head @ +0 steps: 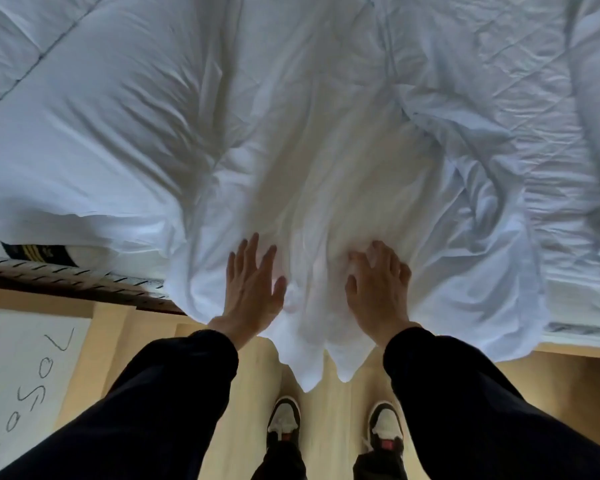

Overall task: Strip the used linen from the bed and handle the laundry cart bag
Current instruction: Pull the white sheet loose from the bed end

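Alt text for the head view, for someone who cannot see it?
On a rumpled white sheet hanging off the bed, the left hand lies flat and the right hand presses with bent fingers; its grip is unclear. Dark sleeves, two shoes and a wooden floor show below.

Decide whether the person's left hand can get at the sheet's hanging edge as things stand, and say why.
Probably yes. The left hand lies flat on the white sheet, and the hanging edge droops just below its wrist, with nothing covering it.
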